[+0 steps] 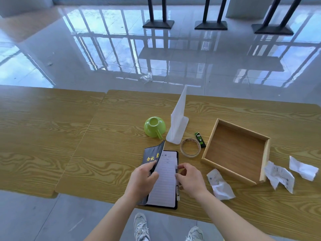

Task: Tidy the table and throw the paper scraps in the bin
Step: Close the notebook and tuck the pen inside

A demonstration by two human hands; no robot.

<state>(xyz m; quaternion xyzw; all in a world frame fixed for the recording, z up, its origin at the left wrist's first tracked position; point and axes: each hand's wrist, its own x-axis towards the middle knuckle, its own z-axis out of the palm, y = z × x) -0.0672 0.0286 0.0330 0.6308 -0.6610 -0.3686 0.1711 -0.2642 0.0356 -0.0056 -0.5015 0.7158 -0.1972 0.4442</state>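
Head view, looking down at a wooden table: a black notebook lies near the front edge, its long axis running from the person toward the far side, spine on the left. The front cover is held part-way raised by the left hand, whose grip is pinched on the cover's edge, so the lined pages are shown. The right hand rests at the book's right edge, fingers curled and lightly pressed on the page edge, beside a pen lying along that edge. Three crumpled paper scraps are seen on the right: one just in front of an empty wooden tray, two more past the tray's right corner. No bin is visible. An upturned green cup, a white folded stand, a tape roll and a green glue stick stand behind the notebook. As a judgement, the pen could be trapped or knocked off the table if the cover is closed carelessly, since it sits at the page edge near the table's front. The light scraps could be swept to the floor by a passing forearm, and a page could be creased under the closing cover.
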